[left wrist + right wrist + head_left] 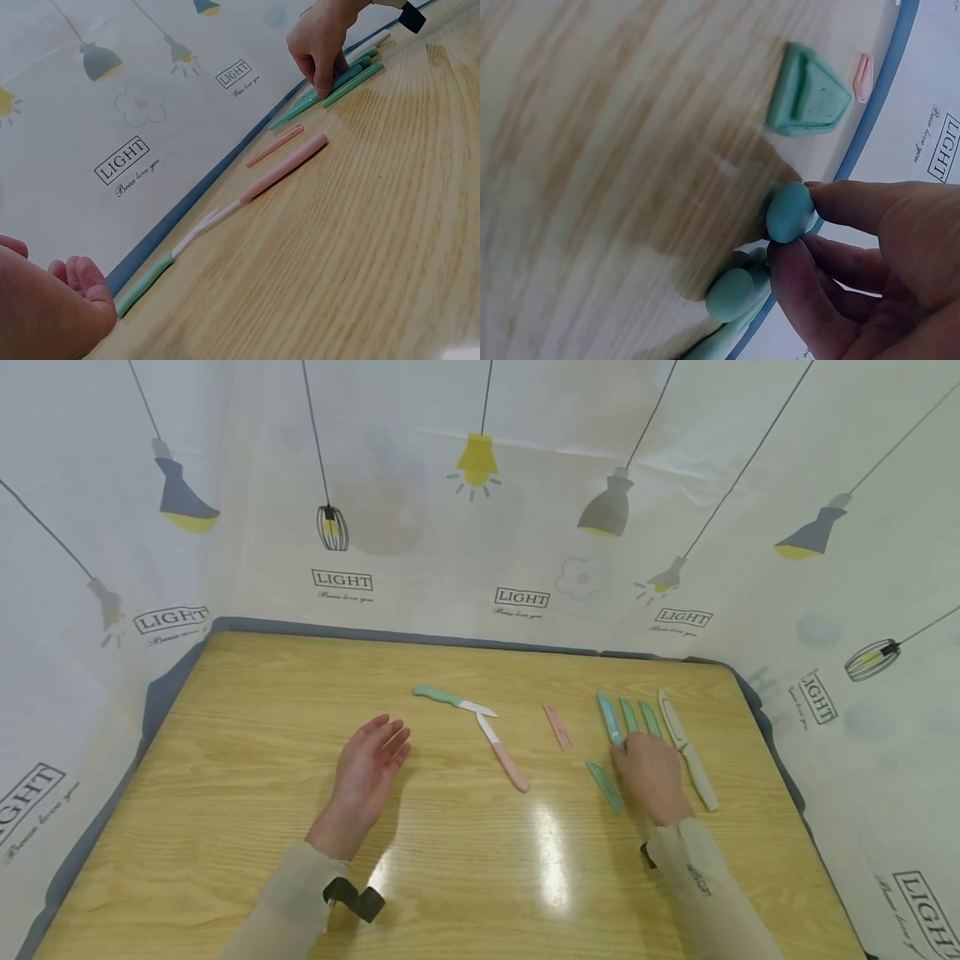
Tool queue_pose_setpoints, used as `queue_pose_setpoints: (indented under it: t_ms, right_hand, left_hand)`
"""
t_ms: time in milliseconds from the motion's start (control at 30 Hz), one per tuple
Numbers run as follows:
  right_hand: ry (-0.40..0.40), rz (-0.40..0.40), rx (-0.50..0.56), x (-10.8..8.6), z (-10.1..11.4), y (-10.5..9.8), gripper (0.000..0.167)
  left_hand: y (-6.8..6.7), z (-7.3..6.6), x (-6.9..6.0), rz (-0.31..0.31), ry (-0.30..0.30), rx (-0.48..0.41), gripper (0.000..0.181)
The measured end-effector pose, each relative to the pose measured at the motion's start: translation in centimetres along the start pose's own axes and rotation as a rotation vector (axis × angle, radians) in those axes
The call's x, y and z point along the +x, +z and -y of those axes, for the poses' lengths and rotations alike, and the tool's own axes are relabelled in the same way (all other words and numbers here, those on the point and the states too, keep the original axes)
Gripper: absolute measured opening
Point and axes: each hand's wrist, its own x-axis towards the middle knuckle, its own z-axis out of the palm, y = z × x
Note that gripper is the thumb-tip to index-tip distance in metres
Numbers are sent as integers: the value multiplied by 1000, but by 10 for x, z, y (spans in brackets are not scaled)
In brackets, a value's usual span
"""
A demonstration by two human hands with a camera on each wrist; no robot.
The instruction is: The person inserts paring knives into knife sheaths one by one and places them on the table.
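My right hand [652, 777] pinches the handle of a blue knife [609, 717] between thumb and fingers; in the right wrist view the rounded end of that blue handle [790, 213] shows. Beside the hand lies a loose green blade cover [604, 787]. Palm turned inward, my left hand [367, 768] is held over the table with relaxed fingers and nothing in them. Nearest to it are a green-handled knife [438, 696] and a pink-handled knife [510, 766], both with bare white blades that meet near their tips.
A pink blade cover [557, 727] lies between the bare knives and the blue one. Two green pieces [628, 714] stand partly hidden behind my right hand. At the far right is a white knife [697, 772] in its cover. A printed curtain [420, 602] borders the wooden table [225, 760].
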Motion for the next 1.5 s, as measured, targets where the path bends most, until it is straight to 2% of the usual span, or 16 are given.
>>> queue_pose_setpoints:
  t_ms: [200, 567, 800, 967, 1267, 1500]
  right_hand:
    - [-12, -16, -2, -1, 0, 1, 47]
    - [-1, 13, 5, -2, 1, 1, 46]
    - [-14, -37, 11, -6, 2, -4, 47]
    - [-11, -56, 1, -12, 5, -9, 34]
    - [-28, -83, 31, -24, 10, -12, 37]
    - [-24, -76, 77, -34, 14, -13, 37]
  left_hand:
    - [-1, 0, 0, 7, 2, 9, 21]
    - [-1, 2, 1, -3, -1, 21, 24]
    - [-2, 4, 1, 0, -5, 29, 24]
    - [-1, 4, 2, -2, -3, 34, 24]
    - [2, 6, 3, 5, -8, 31, 24]
    - [13, 15, -1, 42, 3, 140, 23]
